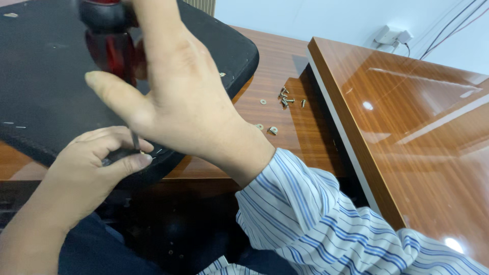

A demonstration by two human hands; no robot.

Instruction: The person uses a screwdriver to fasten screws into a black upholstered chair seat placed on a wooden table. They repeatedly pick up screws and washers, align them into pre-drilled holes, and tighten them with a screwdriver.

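My right hand [178,97] grips a screwdriver [109,48] with a dark red and black handle, held upright over the edge of a black padded seat panel [46,91]. The thin metal shaft runs down to the panel's near edge. My left hand [97,163] pinches the shaft's lower end and a small dark part there between thumb and fingers. The screwdriver's tip is hidden by my left fingers. My right arm wears a blue-and-white striped sleeve [316,214].
Several loose screws [286,99] and washers [270,129] lie on the glossy brown wooden desk [285,66] to the right of the panel. A raised wooden desk section [407,127] fills the right side. A white power adapter [393,36] sits by the wall.
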